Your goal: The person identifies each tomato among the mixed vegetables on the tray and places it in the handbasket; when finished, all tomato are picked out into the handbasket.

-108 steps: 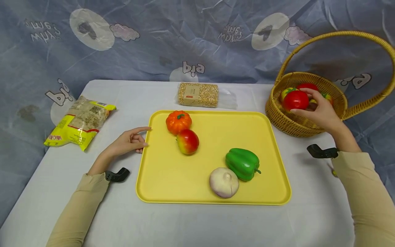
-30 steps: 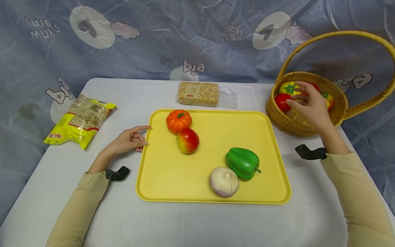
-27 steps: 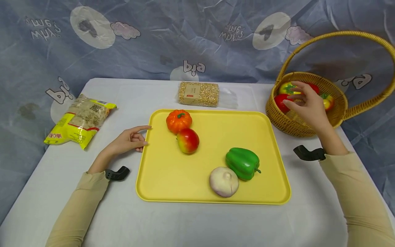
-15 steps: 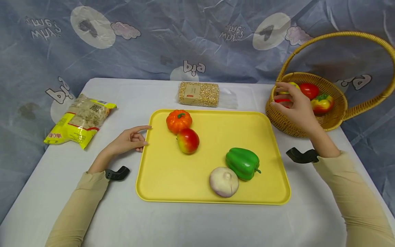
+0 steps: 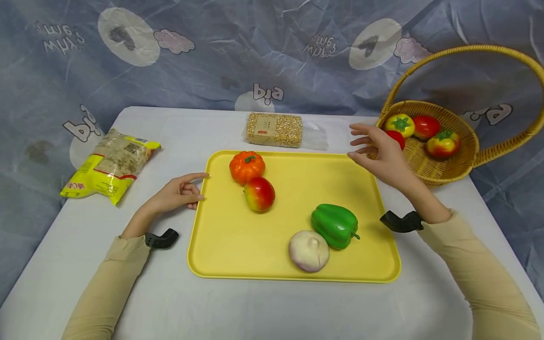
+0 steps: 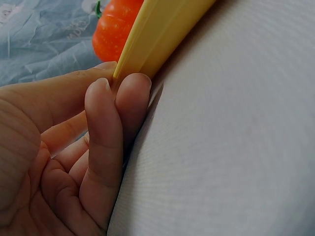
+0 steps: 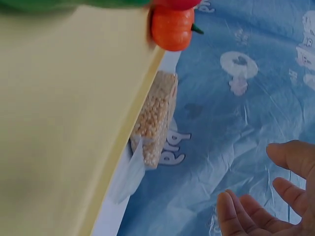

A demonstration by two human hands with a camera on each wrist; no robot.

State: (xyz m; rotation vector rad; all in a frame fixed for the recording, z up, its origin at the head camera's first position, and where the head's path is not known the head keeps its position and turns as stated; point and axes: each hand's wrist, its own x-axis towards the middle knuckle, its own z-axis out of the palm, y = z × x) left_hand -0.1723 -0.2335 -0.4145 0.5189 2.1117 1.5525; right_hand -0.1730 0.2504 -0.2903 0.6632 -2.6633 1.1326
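My left hand holds the left rim of a yellow tray; in the left wrist view, thumb and fingertips meet at that rim. My right hand hovers over the tray's far right corner, fingers loosely spread and nothing in them. On the tray lie an orange pumpkin, a red-yellow mango-like fruit, a green bell pepper and a white garlic bulb. Just right of that hand stands a wicker basket.
Inside the basket are a yellow tomato-like piece, a red one, a red-yellow one and a red ball partly behind the hand. A corn-kernel pack lies behind the tray; a yellow bag lies left.
My right hand held a red ball in the basket, set it down at the basket's left side, and moved left out over the tray corner. The left hand stays at the rim.
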